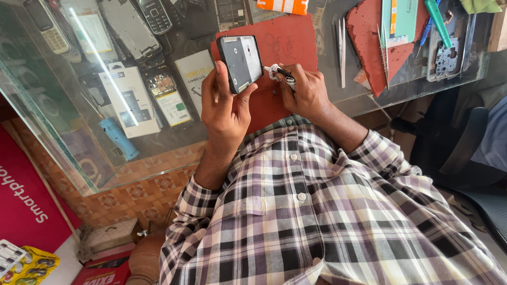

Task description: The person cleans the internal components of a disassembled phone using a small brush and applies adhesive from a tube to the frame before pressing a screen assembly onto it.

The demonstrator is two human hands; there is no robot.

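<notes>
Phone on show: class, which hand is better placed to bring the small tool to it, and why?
Probably the right. The right hand pinches the small black-and-white tool beside the phone, while the left hand is occupied gripping the phone above the red mat.

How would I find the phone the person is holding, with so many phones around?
Start at the glass counter, then find the red mat lying on it. Just above the mat, the left hand grips a black smartphone, close to the right hand. It alone is lifted up; the other phones lie under the glass.
</notes>
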